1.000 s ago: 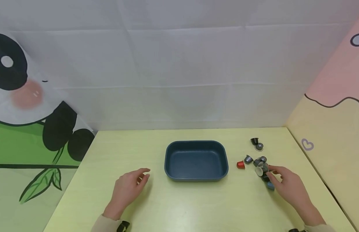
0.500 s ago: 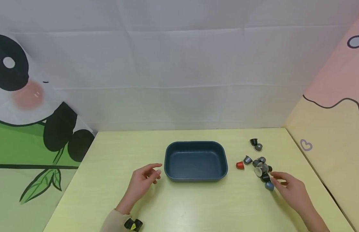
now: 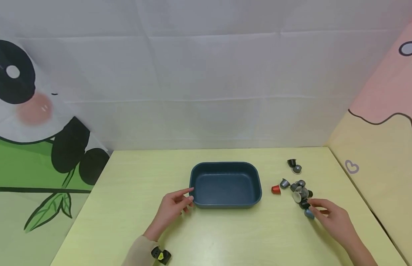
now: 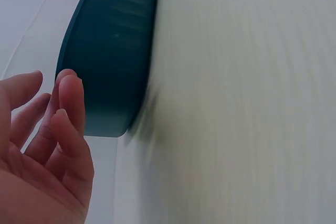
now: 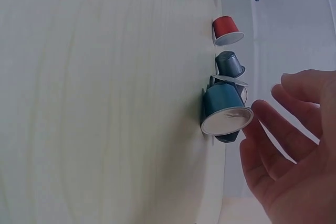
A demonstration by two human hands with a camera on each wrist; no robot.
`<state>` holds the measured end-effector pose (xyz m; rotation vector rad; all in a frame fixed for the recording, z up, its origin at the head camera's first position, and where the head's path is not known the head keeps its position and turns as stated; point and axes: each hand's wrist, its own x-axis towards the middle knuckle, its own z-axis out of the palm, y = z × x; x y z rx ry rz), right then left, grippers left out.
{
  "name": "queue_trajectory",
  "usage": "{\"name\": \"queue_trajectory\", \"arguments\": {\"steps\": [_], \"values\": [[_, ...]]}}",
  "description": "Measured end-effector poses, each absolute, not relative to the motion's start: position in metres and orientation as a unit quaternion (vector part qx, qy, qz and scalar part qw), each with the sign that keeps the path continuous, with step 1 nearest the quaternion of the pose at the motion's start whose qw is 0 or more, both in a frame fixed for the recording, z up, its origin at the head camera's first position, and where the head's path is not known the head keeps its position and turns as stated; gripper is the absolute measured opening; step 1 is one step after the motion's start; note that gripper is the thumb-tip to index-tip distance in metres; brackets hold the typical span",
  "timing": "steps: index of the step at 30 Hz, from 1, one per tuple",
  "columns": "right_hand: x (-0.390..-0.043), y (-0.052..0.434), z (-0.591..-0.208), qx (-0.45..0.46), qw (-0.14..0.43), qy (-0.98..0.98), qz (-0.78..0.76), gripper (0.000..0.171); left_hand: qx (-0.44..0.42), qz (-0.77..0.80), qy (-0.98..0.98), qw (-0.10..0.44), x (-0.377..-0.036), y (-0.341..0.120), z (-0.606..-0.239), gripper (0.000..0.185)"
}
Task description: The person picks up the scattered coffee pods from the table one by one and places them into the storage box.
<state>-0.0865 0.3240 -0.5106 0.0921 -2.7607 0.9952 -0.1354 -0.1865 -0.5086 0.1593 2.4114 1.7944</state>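
A dark blue tray (image 3: 258,184) sits in the middle of the pale yellow-green table (image 3: 132,173), with nothing visible inside it. My left hand (image 3: 185,198) is at the tray's front left corner, fingers relaxed and holding nothing. In the left wrist view its fingertips (image 4: 69,94) are right beside the tray wall (image 4: 113,51). A heap of coffee capsules (image 3: 300,191) lies to the right of the tray. My right hand (image 3: 315,207) is open at the heap's near end, its fingers (image 5: 273,129) next to a blue capsule (image 5: 224,109); whether they touch it is unclear.
A red capsule (image 3: 276,189) and a grey one (image 3: 284,183) lie between tray and heap; a black capsule (image 3: 291,162) and another grey one (image 3: 296,169) lie farther back. A white curtain hangs behind the table, and a pink-and-yellow wall (image 3: 375,155) stands close on the right.
My left hand has moved right and forward across the table to the tray's front left corner. My right hand has drawn back slightly at the near end of the capsule heap.
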Motion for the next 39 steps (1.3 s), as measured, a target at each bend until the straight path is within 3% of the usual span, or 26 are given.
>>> {"name": "queue_trajectory", "arguments": {"steps": [10, 18, 28, 39], "values": [[-0.085, 0.325, -0.512, 0.020, 0.110, -0.932, 0.345, 0.020, 0.074, 0.588, 0.796, 0.123, -0.142, -0.182, -0.514, 0.045], [-0.083, 0.326, -0.511, -0.017, 0.050, -0.916, 0.397, 0.026, 0.104, 0.584, 0.786, 0.172, -0.144, -0.178, -0.516, 0.048], [-0.084, 0.329, -0.516, -0.017, -0.007, -0.913, 0.407, 0.035, 0.088, 0.604, 0.769, 0.190, -0.145, -0.175, -0.517, 0.049], [-0.083, 0.328, -0.523, 0.008, 0.007, -0.934, 0.358, 0.035, 0.091, 0.605, 0.771, 0.177, -0.143, -0.174, -0.519, 0.056]]}}
